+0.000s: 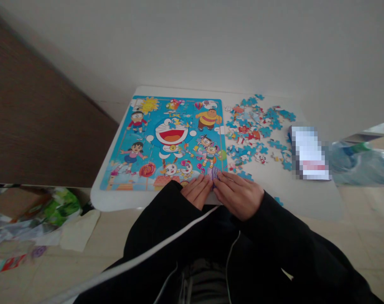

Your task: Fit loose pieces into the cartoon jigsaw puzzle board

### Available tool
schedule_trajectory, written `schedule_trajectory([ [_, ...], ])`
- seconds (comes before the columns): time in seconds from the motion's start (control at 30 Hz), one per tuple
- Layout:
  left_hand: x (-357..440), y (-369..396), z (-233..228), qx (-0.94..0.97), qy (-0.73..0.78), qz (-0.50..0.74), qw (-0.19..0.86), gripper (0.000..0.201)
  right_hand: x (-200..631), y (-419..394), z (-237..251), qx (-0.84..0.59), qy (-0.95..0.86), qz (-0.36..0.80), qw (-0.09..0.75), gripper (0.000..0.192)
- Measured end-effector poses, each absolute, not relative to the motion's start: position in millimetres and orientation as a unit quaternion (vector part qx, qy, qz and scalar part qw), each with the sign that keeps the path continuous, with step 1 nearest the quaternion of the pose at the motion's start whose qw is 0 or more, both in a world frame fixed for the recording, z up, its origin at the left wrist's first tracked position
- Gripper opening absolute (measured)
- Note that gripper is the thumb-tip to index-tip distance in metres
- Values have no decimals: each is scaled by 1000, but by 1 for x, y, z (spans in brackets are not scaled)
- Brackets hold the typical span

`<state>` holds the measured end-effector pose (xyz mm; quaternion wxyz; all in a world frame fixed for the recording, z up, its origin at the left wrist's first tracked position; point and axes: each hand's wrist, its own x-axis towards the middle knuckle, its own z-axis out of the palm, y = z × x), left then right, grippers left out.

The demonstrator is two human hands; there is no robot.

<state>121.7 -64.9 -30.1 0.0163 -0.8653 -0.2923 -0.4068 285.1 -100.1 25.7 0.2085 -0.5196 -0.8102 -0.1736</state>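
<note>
A: What are the fingers doing?

B: The left hand (pixel 197 190) is resting at the near edge of the cartoon jigsaw puzzle (pixel 172 137), toward its right corner, its fingers lying close together, side by side. The right hand (pixel 239 195) is facing it, its fingers also lying together and pointing inward.

A: Are they gripping anything?

B: Both sets of fingertips are meeting around a purple-striped patch (pixel 213 174). I can't tell whether they are pinching a loose piece there or only pressing on the surface; the hands are hiding the thumbs' grip and part of that corner.

A: Where is the puzzle sitting?

B: It is lying flat on the white table (pixel 111 204), over toward the left, with a laughing blue cat filling its middle.

A: And to the right?

B: Loose jigsaw pieces (pixel 254 135) are spreading in a heap just beside the puzzle. A single blue piece (pixel 278 201) is lying apart from them, near the right wrist. A phone (pixel 310 147) is lying beyond the heap, its screen glowing behind a pixelated blur.
</note>
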Motion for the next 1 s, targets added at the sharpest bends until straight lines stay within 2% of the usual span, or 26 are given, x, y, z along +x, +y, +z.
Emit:
schedule_trajectory([
  [0.13,130,-69,-31,-864,-307,-397,31,23,294,-83,35,-562,-799,-114,183,24],
  [0.27,141,-73,-35,-819,-344,-454,74,21,292,-54,45,-605,-783,-58,132,23],
  [0.43,148,-77,-47,-781,-349,-512,82,28,273,-24,45,-602,-792,13,101,35],
  [0.53,146,-78,-52,-772,-342,-528,84,28,268,-16,40,-597,-796,16,95,31],
  [0.73,129,-84,-43,-820,-304,-481,62,30,278,-21,38,-617,-777,21,123,30],
  [0.87,112,-85,-33,-855,-287,-426,66,27,279,-38,42,-609,-767,23,203,24],
  [1.0,94,-78,-28,-837,-293,-452,103,23,274,-54,39,-541,-799,47,257,21],
])
